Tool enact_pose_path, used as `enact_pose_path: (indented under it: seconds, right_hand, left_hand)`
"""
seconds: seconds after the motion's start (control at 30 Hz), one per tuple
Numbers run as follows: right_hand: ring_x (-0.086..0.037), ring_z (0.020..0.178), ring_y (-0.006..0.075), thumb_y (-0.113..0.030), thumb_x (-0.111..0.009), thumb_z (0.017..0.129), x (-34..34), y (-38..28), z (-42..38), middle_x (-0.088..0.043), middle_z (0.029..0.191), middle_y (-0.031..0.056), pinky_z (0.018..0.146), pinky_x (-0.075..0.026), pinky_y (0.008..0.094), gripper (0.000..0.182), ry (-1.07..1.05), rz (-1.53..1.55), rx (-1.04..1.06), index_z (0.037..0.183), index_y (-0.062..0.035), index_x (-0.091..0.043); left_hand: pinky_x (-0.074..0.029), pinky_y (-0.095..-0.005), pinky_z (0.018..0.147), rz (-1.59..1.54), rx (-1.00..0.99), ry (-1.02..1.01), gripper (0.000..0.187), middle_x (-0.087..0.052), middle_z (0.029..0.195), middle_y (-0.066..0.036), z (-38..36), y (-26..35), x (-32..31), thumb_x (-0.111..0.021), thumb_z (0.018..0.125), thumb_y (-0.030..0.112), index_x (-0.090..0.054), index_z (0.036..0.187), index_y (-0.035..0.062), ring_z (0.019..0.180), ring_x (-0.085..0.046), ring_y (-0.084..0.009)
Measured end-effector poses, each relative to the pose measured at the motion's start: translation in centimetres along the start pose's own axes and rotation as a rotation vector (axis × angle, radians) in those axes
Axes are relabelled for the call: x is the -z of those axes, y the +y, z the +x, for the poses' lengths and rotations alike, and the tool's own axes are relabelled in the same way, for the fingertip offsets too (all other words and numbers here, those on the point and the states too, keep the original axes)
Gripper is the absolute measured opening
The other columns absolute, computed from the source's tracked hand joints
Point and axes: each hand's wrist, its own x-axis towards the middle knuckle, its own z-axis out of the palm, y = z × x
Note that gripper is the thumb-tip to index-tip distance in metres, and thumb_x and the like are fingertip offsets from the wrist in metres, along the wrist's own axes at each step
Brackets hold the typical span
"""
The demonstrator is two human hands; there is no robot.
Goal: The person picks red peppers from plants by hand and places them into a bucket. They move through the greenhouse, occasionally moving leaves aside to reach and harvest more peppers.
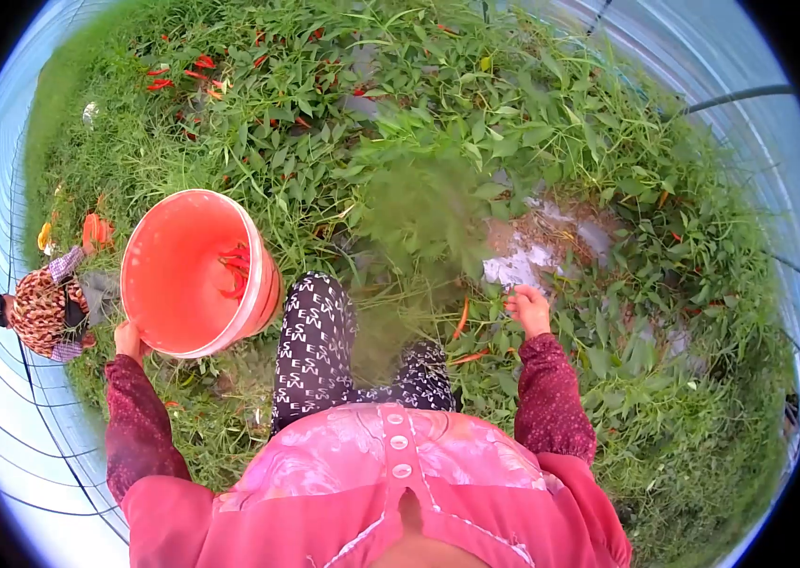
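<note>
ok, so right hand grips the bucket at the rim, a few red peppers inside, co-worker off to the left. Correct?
Wrong hand: the left hand grips the bucket at the rim. The head view shows the right hand well away from it, by the plants. The rest stands: a few red peppers inside, co-worker off to the left.

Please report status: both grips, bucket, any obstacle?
Left grip holds red plastic bucket by rim; slim red peppers inside. Right grip over green leafy plants, contents unclear. Foliage crowds it.
</note>
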Motion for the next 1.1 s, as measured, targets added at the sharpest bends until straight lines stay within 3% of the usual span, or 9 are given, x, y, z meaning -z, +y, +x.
enact_pose_path:
  seconds: [0.13, 0.27, 0.47, 0.6, 0.73, 0.8, 0.83, 0.93, 1.1]
  right_hand:
    - [-0.056, 0.068, 0.0099, -0.010, -0.046, 0.086, -4.5, -5.2, 1.1, -0.061, 0.085, 0.0037, 0.061, -0.045, 0.0238, 0.021, -0.085, -0.029, 0.051, 0.105, -0.0055, -0.054]
    - [-0.056, 0.071, 0.0103, -0.009, -0.046, 0.086, -7.8, -9.0, 0.3, -0.061, 0.086, 0.0057, 0.062, -0.045, 0.0239, 0.021, -0.149, -0.043, 0.174, 0.104, -0.0031, -0.054]
    - [-0.059, 0.073, 0.0180, -0.011, -0.051, 0.081, -11.9, -11.1, 0.7, -0.062, 0.085, 0.0083, 0.069, -0.047, 0.0294, 0.027, -0.085, -0.319, 0.356, 0.108, -0.0071, -0.055]
    - [-0.059, 0.087, 0.0280, -0.017, -0.055, 0.078, -17.4, -15.4, 0.8, -0.062, 0.095, 0.0135, 0.080, -0.044, 0.0364, 0.054, -0.156, -0.503, 0.345, 0.128, -0.0145, -0.037]
    - [-0.057, 0.092, 0.0302, -0.020, -0.056, 0.077, -23.2, -17.3, 4.5, -0.060, 0.100, 0.0168, 0.084, -0.043, 0.0381, 0.064, -0.156, -0.747, 0.244, 0.134, -0.0159, -0.027]
    - [-0.056, 0.095, 0.0339, -0.022, -0.056, 0.076, -25.2, -17.0, 6.5, -0.058, 0.104, 0.0197, 0.084, -0.042, 0.0406, 0.064, -0.120, -0.838, 0.166, 0.133, -0.0142, -0.028]
    - [-0.055, 0.095, 0.0358, -0.025, -0.054, 0.077, -26.0, -16.3, 7.4, -0.058, 0.102, 0.0212, 0.083, -0.042, 0.0421, 0.054, -0.080, -0.854, 0.289, 0.127, -0.0109, -0.039]
    - [-0.055, 0.093, 0.0366, -0.029, -0.051, 0.079, -27.6, -16.7, 9.7, -0.059, 0.098, 0.0224, 0.082, -0.042, 0.0438, 0.041, 0.045, -0.918, 0.196, 0.113, -0.0061, -0.051]
    - [-0.056, 0.092, 0.0354, -0.030, -0.045, 0.081, -27.6, -17.9, 13.5, -0.061, 0.095, 0.0192, 0.078, -0.040, 0.0484, 0.031, 0.280, -0.977, 0.162, 0.101, -0.0087, -0.056]
  left_hand:
    - [-0.032, -0.0249, 0.035, -0.044, 0.077, 0.023, 0.015, -0.056, 0.064, -0.005, -2.8, 2.5, -3.4, -0.045, 0.070, 0.007, -0.053, 0.082, 0.0018, 0.042, -0.047, -0.0122]
    - [-0.045, -0.0284, 0.043, -0.008, 0.139, -0.129, 0.020, -0.058, 0.067, -0.007, 0.5, 1.3, -3.6, -0.046, 0.070, 0.006, -0.054, 0.086, -0.0012, 0.051, -0.056, -0.0175]
    - [-0.045, -0.0330, 0.037, 0.060, 0.178, -0.069, 0.016, -0.058, 0.066, -0.013, 8.1, 3.9, -10.3, -0.044, 0.068, 0.000, -0.053, 0.080, -0.0066, 0.046, -0.055, -0.0232]
    - [-0.043, -0.0293, 0.036, 0.240, 0.129, -0.227, 0.020, -0.057, 0.064, -0.012, 11.5, 4.5, -12.6, -0.044, 0.070, 0.000, -0.051, 0.087, -0.0066, 0.044, -0.054, -0.0186]
    - [-0.039, -0.0240, 0.034, 0.144, 0.199, -0.225, 0.033, -0.058, 0.068, -0.010, 12.3, 6.0, -12.7, -0.043, 0.071, 0.000, -0.048, 0.102, -0.0070, 0.044, -0.053, -0.0138]
    - [-0.038, -0.0232, 0.034, 0.135, 0.194, -0.242, 0.037, -0.059, 0.070, -0.009, 13.0, 7.6, -12.3, -0.044, 0.071, 0.001, -0.047, 0.107, -0.0069, 0.044, -0.052, -0.0134]
    - [-0.039, -0.0220, 0.036, 0.126, 0.190, -0.238, 0.038, -0.058, 0.071, -0.006, 14.3, 7.3, -11.9, -0.044, 0.072, 0.002, -0.047, 0.109, -0.0044, 0.046, -0.051, -0.0122]
    - [-0.041, -0.0214, 0.039, 0.096, 0.195, -0.248, 0.040, -0.056, 0.074, -0.004, 16.7, 9.1, -10.7, -0.045, 0.073, 0.004, -0.046, 0.112, -0.0018, 0.052, -0.052, -0.0111]
    - [-0.042, -0.0219, 0.042, 0.073, 0.202, -0.264, 0.038, -0.056, 0.076, -0.004, 18.9, 9.8, -9.7, -0.047, 0.073, 0.008, -0.046, 0.110, 0.0007, 0.056, -0.053, -0.0109]
